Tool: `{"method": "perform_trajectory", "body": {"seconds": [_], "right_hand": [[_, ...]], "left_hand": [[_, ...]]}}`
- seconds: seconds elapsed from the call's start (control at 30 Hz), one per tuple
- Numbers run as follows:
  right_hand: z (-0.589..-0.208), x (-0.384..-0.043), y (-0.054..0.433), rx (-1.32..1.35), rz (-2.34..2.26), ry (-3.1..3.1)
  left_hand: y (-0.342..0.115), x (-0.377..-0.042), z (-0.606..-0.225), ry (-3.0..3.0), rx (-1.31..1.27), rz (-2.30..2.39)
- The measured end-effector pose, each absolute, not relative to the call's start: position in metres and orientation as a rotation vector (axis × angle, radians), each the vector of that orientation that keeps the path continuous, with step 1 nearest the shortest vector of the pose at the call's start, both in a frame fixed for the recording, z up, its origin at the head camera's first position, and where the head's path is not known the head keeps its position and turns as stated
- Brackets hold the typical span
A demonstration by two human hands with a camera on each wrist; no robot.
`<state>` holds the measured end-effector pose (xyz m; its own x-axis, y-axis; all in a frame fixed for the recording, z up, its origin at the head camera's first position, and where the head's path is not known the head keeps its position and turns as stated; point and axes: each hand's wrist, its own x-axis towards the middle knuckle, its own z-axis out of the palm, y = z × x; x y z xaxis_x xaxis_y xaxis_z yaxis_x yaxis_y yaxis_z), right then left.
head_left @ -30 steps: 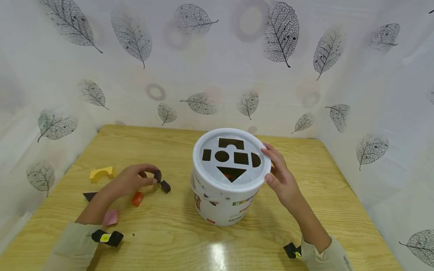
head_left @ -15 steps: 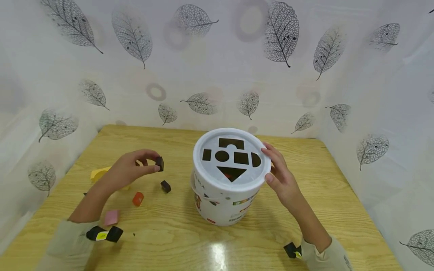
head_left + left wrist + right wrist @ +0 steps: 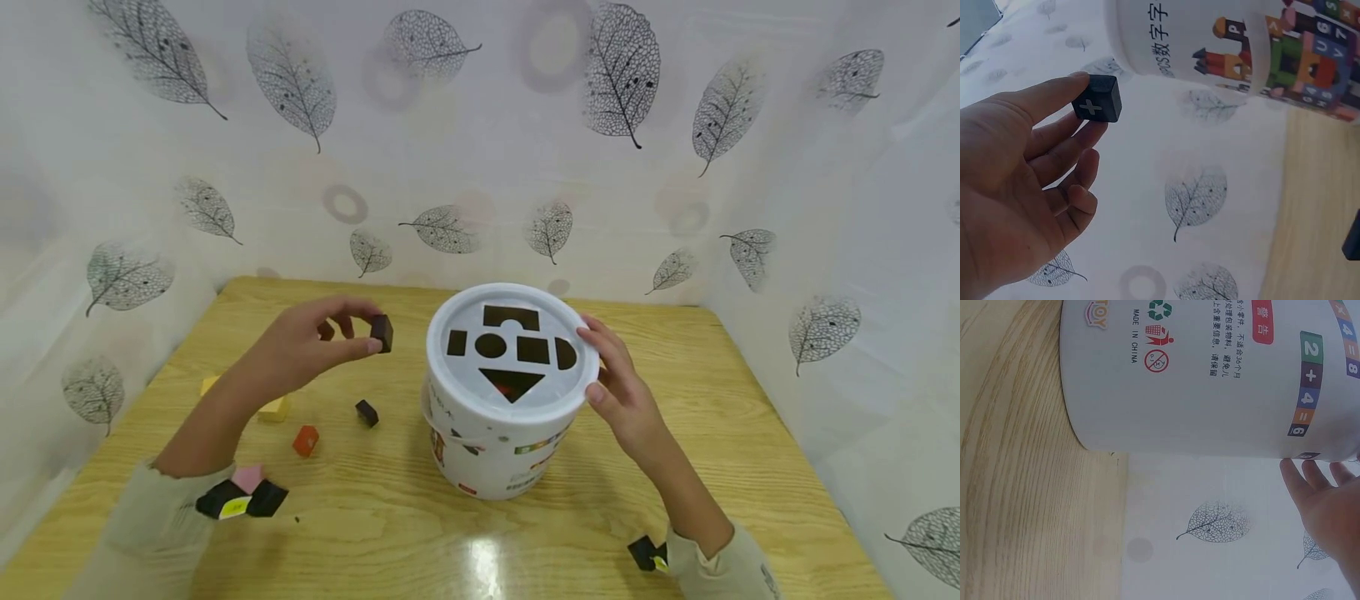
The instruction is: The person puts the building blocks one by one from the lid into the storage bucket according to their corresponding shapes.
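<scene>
My left hand (image 3: pixel 311 346) pinches a small black block (image 3: pixel 382 332) between thumb and fingertips, raised left of the bucket. In the left wrist view this block (image 3: pixel 1099 100) bears a white plus sign, and the other fingers are loosely bent. A white toy bucket (image 3: pixel 491 462) stands upright on the table. Shape-cut holes pierce its grey-white lid (image 3: pixel 459 377): an arch, a circle, a triangle and others. My right hand (image 3: pixel 630 412) rests against the bucket's right rim, thumb apart from the fingers. Its fingertips touch the printed side in the right wrist view.
On the wooden table (image 3: pixel 360 517) left of the bucket lie another black block (image 3: pixel 367 413), a red-orange block (image 3: pixel 305 441) and a pink block (image 3: pixel 247 476), partly hidden. Yellow pieces (image 3: pixel 276 409) show behind the left forearm. A leaf-patterned sheet (image 3: pixel 480 150) hangs behind.
My left hand has lifted one black block off the table and carried it up and right toward the bucket. The other black block stays put, and the right hand and bucket have not moved.
</scene>
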<state>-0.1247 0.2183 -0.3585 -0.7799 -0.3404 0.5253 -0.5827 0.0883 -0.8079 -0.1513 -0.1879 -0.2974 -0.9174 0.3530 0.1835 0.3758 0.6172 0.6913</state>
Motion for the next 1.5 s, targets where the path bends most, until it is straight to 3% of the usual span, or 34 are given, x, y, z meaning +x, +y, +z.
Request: {"method": "perform_trajectory", "body": {"seconds": [0.37, 0.73, 1.2, 1.5], "right_hand": [[-0.358, -0.125, 0.219, 0.922, 1.769, -2.165], [-0.359, -0.127, 0.219, 0.941, 1.744, -2.159], [-0.359, -0.127, 0.219, 0.957, 1.742, -2.144], [-0.360, -0.127, 0.219, 0.958, 1.741, -2.144]], "left_hand": [[-0.154, -0.155, -0.269, -2.731, -0.744, -1.267], [-0.124, -0.166, -0.278, -2.712, -0.892, -1.407], [-0.119, -0.163, -0.276, -2.754, -0.936, -1.349], [-0.129, -0.158, -0.286, -2.705, -0.837, -1.370]]}}
